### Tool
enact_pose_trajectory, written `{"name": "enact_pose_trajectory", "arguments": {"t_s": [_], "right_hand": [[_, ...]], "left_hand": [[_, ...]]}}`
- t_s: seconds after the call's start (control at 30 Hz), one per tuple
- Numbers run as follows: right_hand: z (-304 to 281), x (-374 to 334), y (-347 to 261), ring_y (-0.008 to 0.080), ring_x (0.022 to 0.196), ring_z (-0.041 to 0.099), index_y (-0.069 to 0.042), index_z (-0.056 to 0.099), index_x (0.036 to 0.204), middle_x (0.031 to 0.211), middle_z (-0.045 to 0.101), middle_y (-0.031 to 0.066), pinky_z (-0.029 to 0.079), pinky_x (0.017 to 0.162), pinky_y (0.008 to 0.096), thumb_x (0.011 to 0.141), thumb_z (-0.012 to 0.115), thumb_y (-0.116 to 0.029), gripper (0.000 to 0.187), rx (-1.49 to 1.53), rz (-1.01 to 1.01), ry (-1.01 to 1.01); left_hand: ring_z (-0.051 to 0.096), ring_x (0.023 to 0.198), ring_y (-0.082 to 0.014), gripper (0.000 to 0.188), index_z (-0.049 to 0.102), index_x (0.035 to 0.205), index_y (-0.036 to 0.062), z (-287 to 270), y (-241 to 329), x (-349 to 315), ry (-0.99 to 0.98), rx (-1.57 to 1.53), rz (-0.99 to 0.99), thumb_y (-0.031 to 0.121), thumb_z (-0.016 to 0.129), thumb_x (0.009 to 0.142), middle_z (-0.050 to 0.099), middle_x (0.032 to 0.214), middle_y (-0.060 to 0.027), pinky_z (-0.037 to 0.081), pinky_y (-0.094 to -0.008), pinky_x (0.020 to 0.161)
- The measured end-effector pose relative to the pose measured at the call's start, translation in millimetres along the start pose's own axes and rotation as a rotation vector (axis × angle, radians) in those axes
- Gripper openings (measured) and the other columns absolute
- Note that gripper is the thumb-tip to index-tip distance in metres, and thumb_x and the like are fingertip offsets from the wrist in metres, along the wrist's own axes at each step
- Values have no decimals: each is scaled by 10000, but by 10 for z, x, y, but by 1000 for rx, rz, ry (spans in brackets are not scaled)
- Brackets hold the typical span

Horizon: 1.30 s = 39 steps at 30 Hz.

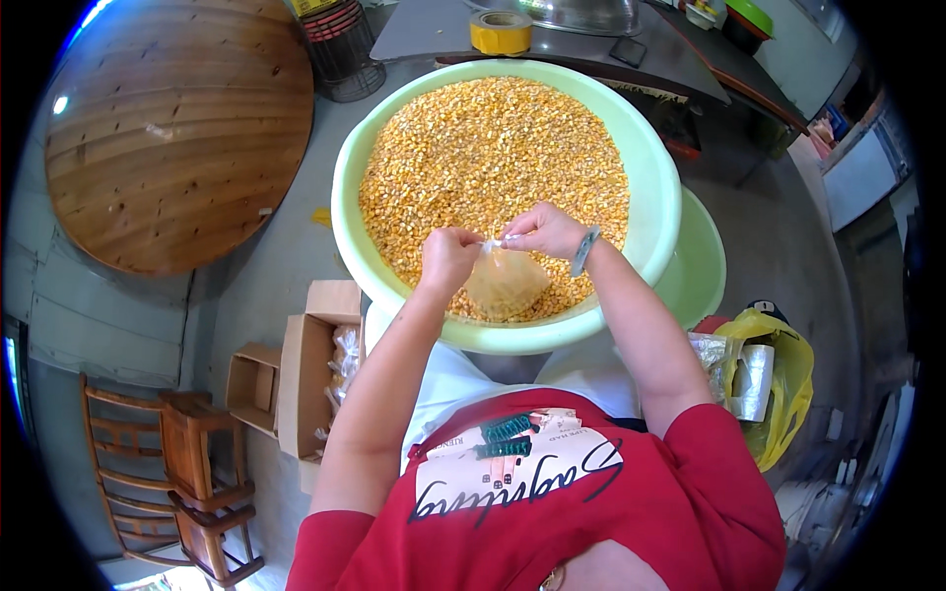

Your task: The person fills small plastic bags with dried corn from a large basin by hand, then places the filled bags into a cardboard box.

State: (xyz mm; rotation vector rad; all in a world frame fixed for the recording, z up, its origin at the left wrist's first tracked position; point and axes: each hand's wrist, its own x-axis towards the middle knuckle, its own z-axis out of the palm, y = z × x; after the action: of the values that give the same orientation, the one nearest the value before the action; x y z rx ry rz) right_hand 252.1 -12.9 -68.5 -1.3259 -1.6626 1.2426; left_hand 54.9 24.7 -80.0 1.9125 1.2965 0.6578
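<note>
A large pale green basin point(655, 197) full of dried corn kernels point(493, 138) stands in front of me. Over its near side, a clear plastic bag point(507, 286) with corn inside rests on the kernels. My left hand point(450, 258) pinches the gathered neck of the bag from the left, fingers closed. From the right, my right hand point(548, 232) pinches the same twisted neck, thumb and fingertips together. The two hands are close, nearly touching at the bag's top. A band circles my right wrist.
Left of the basin are an open cardboard box point(301, 384) holding clear bags and a smaller box point(254, 389). A yellow plastic bag point(788, 394) with a plastic roll hangs at right. Behind, a grey table point(424, 30) carries yellow tape point(500, 32). Wooden chairs point(202, 443) stand left.
</note>
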Motion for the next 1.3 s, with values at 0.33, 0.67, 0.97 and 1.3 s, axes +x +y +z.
{"name": "enact_pose_trajectory", "arguments": {"t_s": [0.33,0.67,0.97,1.3], "right_hand": [[-84,-52,-116,89,545,550,-39,687,743,626,629,28,443,527,253,679,686,-175,150,-172,281,48],[89,-47,-299,105,483,566,41,590,1022,670,608,73,462,409,223,778,619,-87,277,334,199,73],[117,-32,-291,94,415,518,-10,582,694,578,558,37,430,379,226,801,616,-115,154,310,266,42],[133,50,-249,89,472,538,4,601,741,597,575,39,435,403,212,781,621,-67,84,223,192,44]], "left_hand": [[627,629,-227,162,693,791,65,37,-31,8,77,259,-15,172,648,679,645,700,-129,491,-324,623],[589,669,-79,96,655,838,5,-14,233,-104,160,-376,179,-2,613,752,643,734,-43,478,-217,624],[590,730,-125,358,527,1097,20,-16,242,-116,-27,-459,219,29,618,751,616,860,-66,486,-240,658],[540,657,-80,125,658,854,80,196,12,-30,-420,-601,76,142,613,756,601,706,15,448,-246,589]]}}
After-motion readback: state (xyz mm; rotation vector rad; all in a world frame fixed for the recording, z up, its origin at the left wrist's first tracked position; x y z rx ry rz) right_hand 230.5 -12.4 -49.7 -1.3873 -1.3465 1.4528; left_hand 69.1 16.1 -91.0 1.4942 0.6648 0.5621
